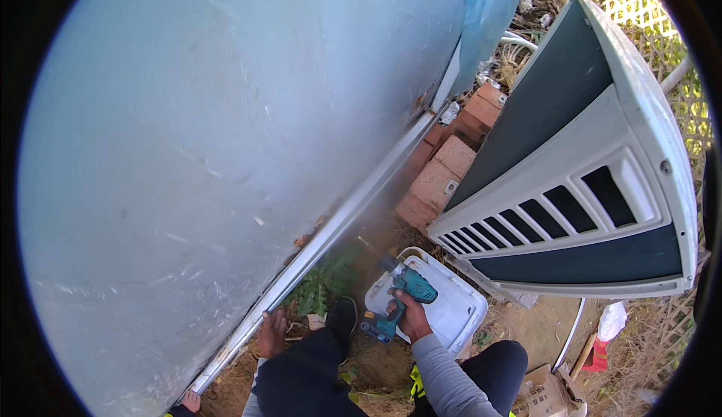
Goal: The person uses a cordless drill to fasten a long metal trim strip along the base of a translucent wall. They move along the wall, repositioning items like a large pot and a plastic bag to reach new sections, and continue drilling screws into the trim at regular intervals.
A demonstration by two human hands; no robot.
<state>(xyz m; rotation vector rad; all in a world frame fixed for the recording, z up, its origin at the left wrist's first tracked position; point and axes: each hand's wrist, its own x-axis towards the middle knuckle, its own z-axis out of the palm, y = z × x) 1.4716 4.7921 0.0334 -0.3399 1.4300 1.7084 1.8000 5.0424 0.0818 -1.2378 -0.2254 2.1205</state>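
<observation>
My right hand (pixel 410 317) is closed around the handle of a teal cordless drill (pixel 416 285). Its long bit points up and left toward the lower rail (pixel 327 235) of a large milky panel (pixel 226 131). Low on that rail, my left hand (pixel 271 334) rests with its fingers stretched out against the edge, holding nothing that I can see. Under the drill stands a white plastic bin (pixel 449 304) with a handle. At the rail's lower left end, another person's hand (pixel 191 400) touches the edge.
A large white air-conditioner outdoor unit (pixel 556 199) stands tilted in view at the right, beside stacked red bricks (pixel 440 180). Green leaves (pixel 325 282) grow below the rail near my shoe (pixel 343 319). A cardboard box (pixel 547 393) lies at lower right, and lattice fencing (pixel 632 0) stands behind.
</observation>
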